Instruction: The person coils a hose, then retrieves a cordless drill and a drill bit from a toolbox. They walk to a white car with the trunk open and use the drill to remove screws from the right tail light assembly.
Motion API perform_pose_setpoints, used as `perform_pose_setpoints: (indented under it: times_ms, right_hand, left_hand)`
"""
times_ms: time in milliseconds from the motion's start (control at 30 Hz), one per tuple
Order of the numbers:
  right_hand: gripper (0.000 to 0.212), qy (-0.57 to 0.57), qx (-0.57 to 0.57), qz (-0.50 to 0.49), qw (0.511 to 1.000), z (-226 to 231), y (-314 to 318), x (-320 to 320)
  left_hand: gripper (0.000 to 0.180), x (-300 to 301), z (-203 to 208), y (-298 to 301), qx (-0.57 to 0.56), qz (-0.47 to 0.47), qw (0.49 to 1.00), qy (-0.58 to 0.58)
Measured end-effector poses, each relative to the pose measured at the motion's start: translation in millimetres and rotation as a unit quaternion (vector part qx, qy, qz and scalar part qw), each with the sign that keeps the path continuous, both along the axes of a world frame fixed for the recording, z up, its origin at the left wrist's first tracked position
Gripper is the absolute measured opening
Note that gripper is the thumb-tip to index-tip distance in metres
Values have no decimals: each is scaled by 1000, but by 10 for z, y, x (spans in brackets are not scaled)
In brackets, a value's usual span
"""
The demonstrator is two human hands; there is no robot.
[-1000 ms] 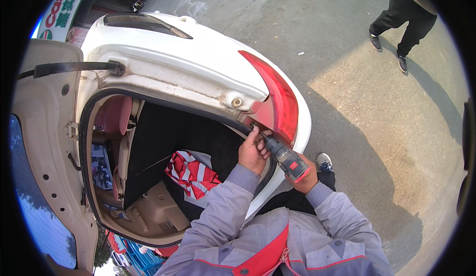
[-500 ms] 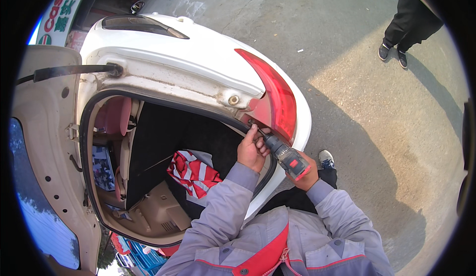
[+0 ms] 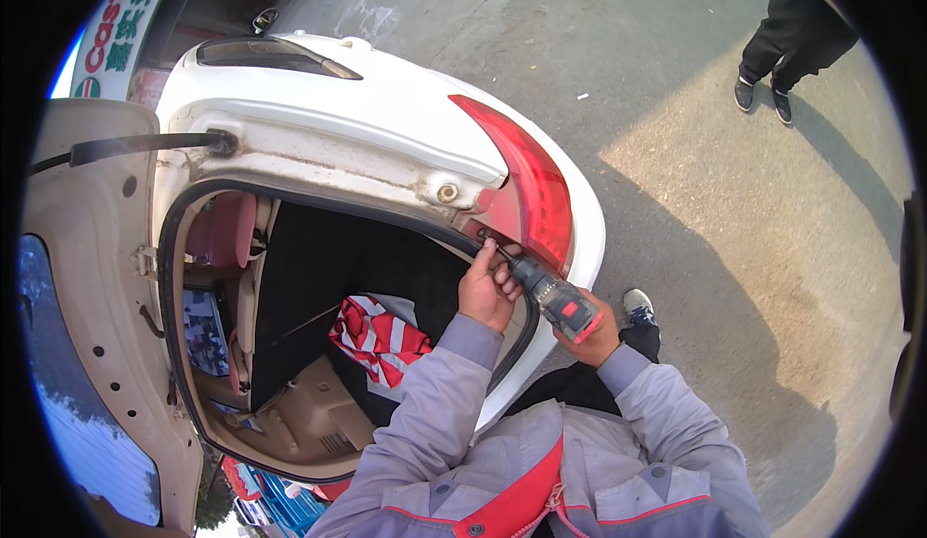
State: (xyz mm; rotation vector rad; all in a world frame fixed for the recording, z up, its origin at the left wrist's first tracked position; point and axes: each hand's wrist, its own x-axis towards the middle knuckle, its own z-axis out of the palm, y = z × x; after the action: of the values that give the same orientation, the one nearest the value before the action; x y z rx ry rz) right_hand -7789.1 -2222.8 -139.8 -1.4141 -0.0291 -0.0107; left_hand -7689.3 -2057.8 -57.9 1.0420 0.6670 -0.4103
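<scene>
A black and red cordless drill (image 3: 558, 302) points up and left at the inner edge of the red tail light (image 3: 543, 195) on a white car (image 3: 386, 103). My right hand (image 3: 597, 337) is wrapped round its handle, mostly behind the tool body. My left hand (image 3: 489, 292) is closed at the drill's front end, with thumb and fingers pinching the slim bit (image 3: 495, 247). The bit's tip is at a dark recess in the body panel beside the lamp; whether a screw sits there is too small to tell.
The raised tailgate (image 3: 97, 161) stands at the left with its strut (image 3: 135, 144). Inside the trunk opening, a red and white striped cloth (image 3: 381, 340) lies on the black floor (image 3: 319, 268). A person in black trousers (image 3: 797, 36) stands at the far right on the concrete (image 3: 657, 103).
The view has shifted slightly. Both hands and the drill keep nearly the same place against the tail light, with the drill tilted only a little differently.
</scene>
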Motion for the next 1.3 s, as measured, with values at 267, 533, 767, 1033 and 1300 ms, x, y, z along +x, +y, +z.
perform_pose_setpoints:
  times_ms: [267, 533, 767, 1033, 1300]
  right_hand:
    - [56, -3, -4, 0, 1000, -16, 6, -15]
    - [64, -8, -22, 4, 1000, -91, -11, -29]
    - [56, -39, -49, -16, 998, -70, 1, -24]
    - [55, -45, -63, -12, 997, -78, -20, -24]
    - [57, -74, -92, -27, 993, -78, -40, -20]
  left_hand:
    - [45, 9, -34, 33, -12, -12, 1000, -12]
    - [44, 14, -31, 33, -12, -16, 1000, -10]
    - [44, 11, 8, 9, -2, -10, 1000, -2]
    - [44, 9, 3, 9, -9, -12, 1000, -4]
    - [44, -6, 0, 25, -8, -24, 1000, -8]
